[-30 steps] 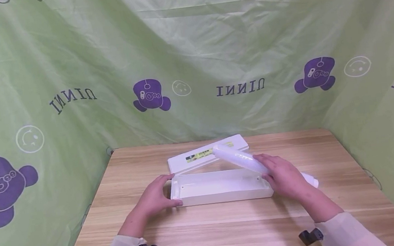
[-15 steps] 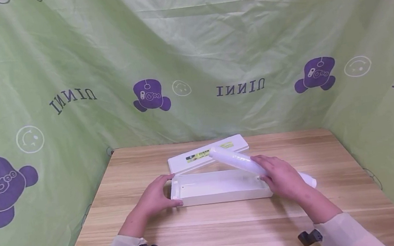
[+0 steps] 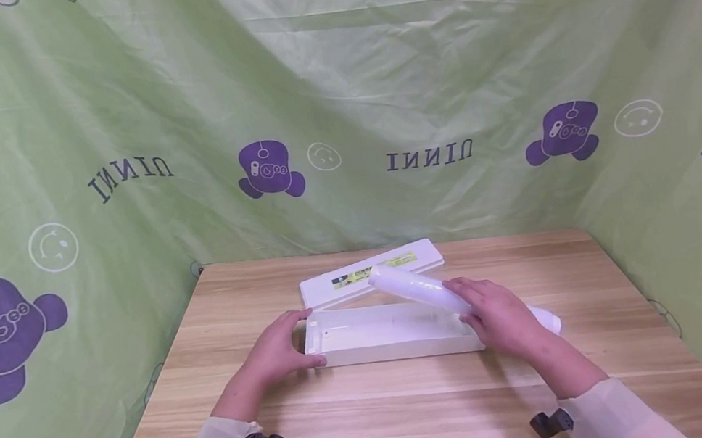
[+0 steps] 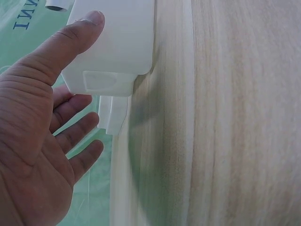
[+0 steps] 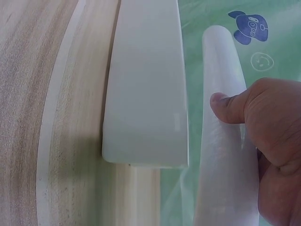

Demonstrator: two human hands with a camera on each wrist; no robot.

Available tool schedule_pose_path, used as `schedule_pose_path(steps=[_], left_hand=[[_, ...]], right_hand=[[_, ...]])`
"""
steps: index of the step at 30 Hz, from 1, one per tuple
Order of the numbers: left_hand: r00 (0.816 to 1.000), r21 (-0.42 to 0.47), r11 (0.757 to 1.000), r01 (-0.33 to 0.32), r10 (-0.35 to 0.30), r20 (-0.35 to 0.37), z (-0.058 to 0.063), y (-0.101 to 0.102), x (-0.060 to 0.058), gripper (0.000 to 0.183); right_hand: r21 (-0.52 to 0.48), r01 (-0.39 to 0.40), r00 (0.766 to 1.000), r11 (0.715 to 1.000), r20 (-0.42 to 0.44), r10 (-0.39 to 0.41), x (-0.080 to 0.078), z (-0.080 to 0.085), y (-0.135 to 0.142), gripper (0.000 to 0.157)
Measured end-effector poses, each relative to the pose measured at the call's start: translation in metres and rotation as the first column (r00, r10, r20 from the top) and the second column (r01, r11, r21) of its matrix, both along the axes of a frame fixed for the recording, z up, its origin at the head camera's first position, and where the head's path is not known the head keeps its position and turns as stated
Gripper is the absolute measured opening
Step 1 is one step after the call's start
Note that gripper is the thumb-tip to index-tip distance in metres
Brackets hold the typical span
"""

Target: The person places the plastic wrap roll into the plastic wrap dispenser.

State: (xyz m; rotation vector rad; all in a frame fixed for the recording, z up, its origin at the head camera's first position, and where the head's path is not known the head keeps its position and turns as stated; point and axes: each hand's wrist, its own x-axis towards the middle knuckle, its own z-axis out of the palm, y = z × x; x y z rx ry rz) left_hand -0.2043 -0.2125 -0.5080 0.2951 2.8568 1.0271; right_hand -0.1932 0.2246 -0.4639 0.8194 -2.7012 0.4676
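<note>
A long white box (image 3: 400, 351) stands open-topped on the wooden table. My left hand (image 3: 277, 352) grips its left end, the thumb on the front wall and the index finger by the back corner. In the left wrist view the other fingers (image 4: 77, 125) spread behind the box's end. My right hand (image 3: 501, 319) holds a translucent white roll of cling film (image 3: 413, 286) round its middle. The roll slants above the box's right part, its left end pointing to the back. In the right wrist view my thumb (image 5: 230, 107) lies across the roll, apart from the box.
Behind the box lies its white lid (image 3: 324, 294), set at an angle, with a yellow-green label partly hidden by the roll. The table (image 3: 376, 420) reaches to a green printed curtain (image 3: 349, 204) at the back and sides.
My right hand has shifted slightly left with the roll, whose far end has moved left and a little lower over the lid. The left hand and the box have stayed put.
</note>
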Motion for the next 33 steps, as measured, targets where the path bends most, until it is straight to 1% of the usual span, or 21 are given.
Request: schedule_pose_path(steps=[17, 24, 33], left_hand=[[1.0, -0.005, 1.0, 0.005, -0.005, -0.023, -0.003, 0.0, -0.002, 0.11], [1.0, -0.015, 1.0, 0.001, -0.001, -0.009, -0.002, 0.0, -0.002, 0.111], [1.0, 0.001, 1.0, 0.003, -0.003, -0.009, -0.003, -0.001, -0.003, 0.11]], right_hand=[[0.005, -0.028, 1.0, 1.0, -0.001, 0.028, 0.002, 0.001, -0.009, 0.069], [0.022, -0.038, 0.999, 0.999, -0.003, 0.038, 0.003, 0.0, -0.01, 0.067], [0.034, -0.047, 0.999, 0.998, -0.003, 0.047, 0.003, 0.0, -0.014, 0.066]])
